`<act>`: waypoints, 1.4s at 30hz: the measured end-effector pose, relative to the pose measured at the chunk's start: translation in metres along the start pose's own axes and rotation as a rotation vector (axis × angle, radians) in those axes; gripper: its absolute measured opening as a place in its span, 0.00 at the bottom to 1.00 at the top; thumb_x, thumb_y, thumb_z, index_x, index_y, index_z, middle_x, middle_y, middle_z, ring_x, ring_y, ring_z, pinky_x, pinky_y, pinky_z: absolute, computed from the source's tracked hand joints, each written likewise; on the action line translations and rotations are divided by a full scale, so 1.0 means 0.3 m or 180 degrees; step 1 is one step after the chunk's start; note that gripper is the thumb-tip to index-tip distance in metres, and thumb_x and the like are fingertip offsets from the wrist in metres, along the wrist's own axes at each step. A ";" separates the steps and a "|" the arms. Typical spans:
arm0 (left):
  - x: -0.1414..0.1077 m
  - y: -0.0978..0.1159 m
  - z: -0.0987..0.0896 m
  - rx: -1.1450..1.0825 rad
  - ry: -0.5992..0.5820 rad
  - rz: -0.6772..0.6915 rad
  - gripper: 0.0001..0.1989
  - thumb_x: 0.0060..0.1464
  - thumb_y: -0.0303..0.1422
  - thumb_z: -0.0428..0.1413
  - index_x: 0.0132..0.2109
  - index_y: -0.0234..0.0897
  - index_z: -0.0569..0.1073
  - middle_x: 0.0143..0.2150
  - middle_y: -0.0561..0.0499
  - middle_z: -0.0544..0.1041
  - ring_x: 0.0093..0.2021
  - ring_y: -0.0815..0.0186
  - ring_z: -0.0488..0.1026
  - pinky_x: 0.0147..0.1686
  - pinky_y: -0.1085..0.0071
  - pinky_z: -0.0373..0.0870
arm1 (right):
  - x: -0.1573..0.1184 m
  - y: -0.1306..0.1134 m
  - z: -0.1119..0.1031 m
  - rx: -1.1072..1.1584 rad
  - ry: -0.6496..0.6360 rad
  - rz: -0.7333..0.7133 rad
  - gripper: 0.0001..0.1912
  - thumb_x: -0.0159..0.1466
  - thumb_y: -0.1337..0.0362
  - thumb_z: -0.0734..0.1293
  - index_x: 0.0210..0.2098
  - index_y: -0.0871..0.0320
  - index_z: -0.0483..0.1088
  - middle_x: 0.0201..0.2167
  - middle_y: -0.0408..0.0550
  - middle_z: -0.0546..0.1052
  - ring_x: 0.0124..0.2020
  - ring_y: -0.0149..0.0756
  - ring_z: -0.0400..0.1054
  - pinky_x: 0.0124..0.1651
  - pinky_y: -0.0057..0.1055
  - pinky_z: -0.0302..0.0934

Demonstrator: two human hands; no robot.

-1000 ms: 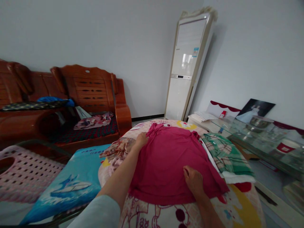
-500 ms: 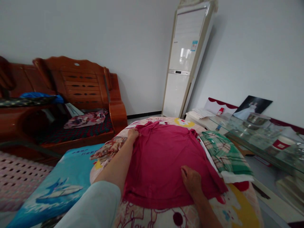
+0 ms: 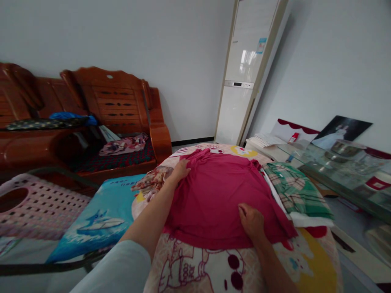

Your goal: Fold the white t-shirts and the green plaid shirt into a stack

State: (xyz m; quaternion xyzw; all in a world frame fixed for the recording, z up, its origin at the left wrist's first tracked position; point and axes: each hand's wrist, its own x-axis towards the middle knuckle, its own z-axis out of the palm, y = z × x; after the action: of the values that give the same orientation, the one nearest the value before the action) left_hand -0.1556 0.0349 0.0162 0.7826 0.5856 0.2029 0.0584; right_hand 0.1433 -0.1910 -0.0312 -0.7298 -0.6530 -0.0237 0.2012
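A crumpled-edged magenta shirt (image 3: 214, 195) lies spread over a round table with a patterned cloth (image 3: 214, 270). My left hand (image 3: 182, 169) is at the shirt's upper left edge, its fingers closed on the fabric near the sleeve. Lower right of the shirt's middle rests my right hand (image 3: 252, 221), fingers curled against the fabric; its fingertips are partly hidden. A floral cloth (image 3: 154, 181) lies bunched beside my left forearm. To the right of the shirt is a folded green plaid garment (image 3: 297, 189), with white cloth under it.
A blue cushion (image 3: 105, 215) and a pink woven basket (image 3: 49, 209) are at the left. Behind them stands a wooden sofa (image 3: 114, 101) with cloths on it. A tall air conditioner (image 3: 233, 114) stands in the corner. Bowls and a photo sit on a glass-topped cabinet (image 3: 330, 183) at the right.
The view has shifted, so most of the room appears farther right and higher. Both hands stay at about the same places on the shirt, which lies as before.
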 end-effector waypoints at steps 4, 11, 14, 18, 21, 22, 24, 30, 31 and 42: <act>-0.155 -0.048 -0.019 0.0152 -0.0293 0.0173 0.18 0.53 0.27 0.54 0.51 0.36 0.74 0.55 0.43 0.74 0.58 0.59 0.68 0.60 0.67 0.59 | -0.005 0.003 -0.010 0.0090 0.0019 -0.0055 0.15 0.65 0.64 0.58 0.41 0.57 0.76 0.37 0.51 0.81 0.35 0.37 0.74 0.38 0.28 0.58; -0.218 -0.115 -0.067 0.0214 -0.0265 0.0232 0.18 0.55 0.27 0.51 0.52 0.37 0.74 0.54 0.45 0.75 0.55 0.61 0.70 0.58 0.69 0.61 | -0.009 0.016 -0.011 0.0212 0.0146 -0.0101 0.16 0.65 0.64 0.57 0.40 0.58 0.76 0.37 0.54 0.80 0.35 0.38 0.74 0.39 0.29 0.59; -0.209 -0.105 -0.065 0.0231 -0.0262 0.0179 0.17 0.54 0.27 0.51 0.51 0.37 0.75 0.53 0.45 0.76 0.54 0.61 0.71 0.57 0.70 0.62 | -0.018 0.005 -0.025 0.0443 0.0269 -0.0230 0.17 0.65 0.63 0.57 0.39 0.60 0.76 0.37 0.55 0.80 0.36 0.38 0.74 0.40 0.29 0.60; -0.206 -0.091 -0.061 0.0161 -0.0227 0.0010 0.20 0.53 0.25 0.51 0.53 0.35 0.74 0.53 0.44 0.76 0.53 0.60 0.71 0.56 0.71 0.62 | -0.065 -0.057 -0.066 0.0968 -0.0054 -0.0795 0.13 0.64 0.62 0.59 0.34 0.58 0.75 0.32 0.51 0.78 0.33 0.35 0.71 0.39 0.28 0.60; -0.214 -0.065 -0.097 -0.0057 -0.0145 -0.0052 0.22 0.51 0.24 0.52 0.53 0.35 0.73 0.51 0.46 0.77 0.51 0.61 0.72 0.54 0.71 0.64 | -0.111 -0.104 -0.087 0.1281 -0.0458 -0.1280 0.09 0.63 0.63 0.63 0.32 0.57 0.74 0.30 0.47 0.75 0.33 0.34 0.68 0.38 0.28 0.60; -0.222 -0.047 -0.119 -0.0164 -0.0088 -0.0047 0.22 0.50 0.24 0.52 0.53 0.35 0.74 0.50 0.46 0.78 0.49 0.62 0.73 0.52 0.71 0.65 | -0.124 -0.113 -0.089 0.1353 -0.0521 -0.1408 0.07 0.62 0.64 0.64 0.32 0.57 0.74 0.30 0.47 0.74 0.34 0.34 0.67 0.39 0.29 0.60; -0.251 0.010 -0.167 -0.0411 0.0023 0.0045 0.18 0.50 0.25 0.54 0.49 0.34 0.76 0.45 0.47 0.79 0.44 0.62 0.74 0.48 0.70 0.67 | -0.142 -0.120 -0.087 0.1401 -0.0541 -0.1591 0.04 0.61 0.66 0.66 0.34 0.57 0.73 0.32 0.48 0.73 0.36 0.35 0.66 0.40 0.30 0.60; -0.446 0.280 -0.185 -0.1485 -0.1017 0.1140 0.09 0.54 0.28 0.53 0.35 0.33 0.78 0.30 0.53 0.78 0.30 0.70 0.72 0.32 0.77 0.64 | -0.152 -0.124 -0.070 0.1012 -0.0432 -0.1716 0.06 0.62 0.71 0.63 0.32 0.57 0.72 0.31 0.47 0.70 0.36 0.35 0.62 0.40 0.31 0.58; -0.484 0.321 -0.160 -0.1566 -0.1272 0.1384 0.08 0.53 0.28 0.53 0.34 0.33 0.78 0.31 0.53 0.78 0.31 0.70 0.72 0.33 0.77 0.63 | -0.153 -0.125 -0.068 0.0948 -0.0381 -0.1716 0.08 0.62 0.72 0.62 0.31 0.57 0.71 0.31 0.47 0.70 0.35 0.35 0.62 0.40 0.31 0.58; -0.642 0.430 0.000 -0.0669 -0.1117 0.2012 0.09 0.55 0.32 0.56 0.44 0.39 0.72 0.42 0.50 0.75 0.43 0.63 0.72 0.41 0.73 0.65 | -0.142 -0.011 -0.095 0.0580 -0.0084 -0.1351 0.20 0.51 0.79 0.58 0.38 0.59 0.73 0.36 0.51 0.71 0.40 0.41 0.62 0.45 0.35 0.58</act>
State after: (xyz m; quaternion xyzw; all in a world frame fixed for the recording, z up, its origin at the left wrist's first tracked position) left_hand -0.0851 -0.1859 0.0105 0.9373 0.2722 0.1327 0.1723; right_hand 0.1405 -0.2401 -0.0168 -0.5551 -0.7939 0.0031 0.2482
